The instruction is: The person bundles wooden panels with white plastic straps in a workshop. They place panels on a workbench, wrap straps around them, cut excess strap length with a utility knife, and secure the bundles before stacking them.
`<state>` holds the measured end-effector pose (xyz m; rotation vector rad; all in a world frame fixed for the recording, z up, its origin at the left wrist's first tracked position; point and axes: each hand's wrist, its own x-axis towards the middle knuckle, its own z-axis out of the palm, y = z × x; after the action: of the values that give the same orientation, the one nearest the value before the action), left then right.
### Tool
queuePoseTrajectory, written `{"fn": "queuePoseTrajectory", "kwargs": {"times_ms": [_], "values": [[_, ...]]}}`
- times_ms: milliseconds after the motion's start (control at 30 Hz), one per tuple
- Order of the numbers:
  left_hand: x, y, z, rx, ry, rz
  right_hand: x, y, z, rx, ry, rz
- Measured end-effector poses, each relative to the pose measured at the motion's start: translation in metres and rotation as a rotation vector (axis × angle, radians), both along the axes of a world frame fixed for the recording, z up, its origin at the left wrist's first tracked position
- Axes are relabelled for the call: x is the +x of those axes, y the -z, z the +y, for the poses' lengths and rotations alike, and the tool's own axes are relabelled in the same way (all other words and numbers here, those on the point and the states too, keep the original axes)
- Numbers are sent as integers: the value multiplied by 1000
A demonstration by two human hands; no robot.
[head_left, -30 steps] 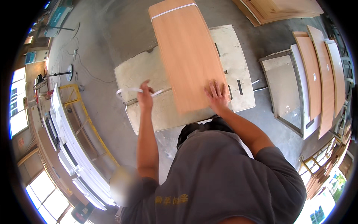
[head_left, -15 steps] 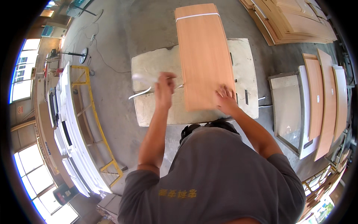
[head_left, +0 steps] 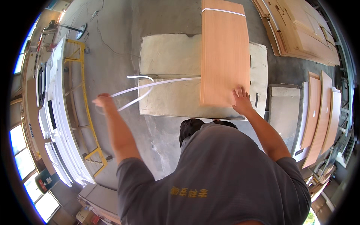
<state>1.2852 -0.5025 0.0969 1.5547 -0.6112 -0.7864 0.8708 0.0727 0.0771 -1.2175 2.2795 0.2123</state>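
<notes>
A long wood-grain panel (head_left: 224, 52) lies lengthwise on a pale work table (head_left: 168, 75), with a white strap across its far end. My right hand (head_left: 242, 100) presses flat on the panel's near right corner. My left hand (head_left: 102, 101) is stretched out to the left, off the table, gripping a white plastic strap (head_left: 157, 84). The strap runs from that hand to the panel's left edge, and a loose loop of it curls over the table.
A yellow metal rack (head_left: 87, 112) holding white panels (head_left: 60, 123) stands at the left. Wooden doors and boards (head_left: 296, 26) are stacked at the upper right and lean along the right side. A cable (head_left: 105, 41) trails over the concrete floor.
My left hand has pulled the white strap away from the panel, out to the left past the table's edge. My right hand stays on the panel's near corner.
</notes>
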Motion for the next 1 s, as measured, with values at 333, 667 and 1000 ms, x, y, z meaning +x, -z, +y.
{"fn": "queuePoseTrajectory", "kwargs": {"times_ms": [333,667,1000], "values": [[-23,-184,-60,-332,499,-139,-1,-1,-18,100,4,-45],[-370,-190,201,-809,1834,-1527,43,-159,-93,-719,-215,22],[-337,-165,202,-84,2369,-824,-79,-106,39,-346,-52,216]]}}
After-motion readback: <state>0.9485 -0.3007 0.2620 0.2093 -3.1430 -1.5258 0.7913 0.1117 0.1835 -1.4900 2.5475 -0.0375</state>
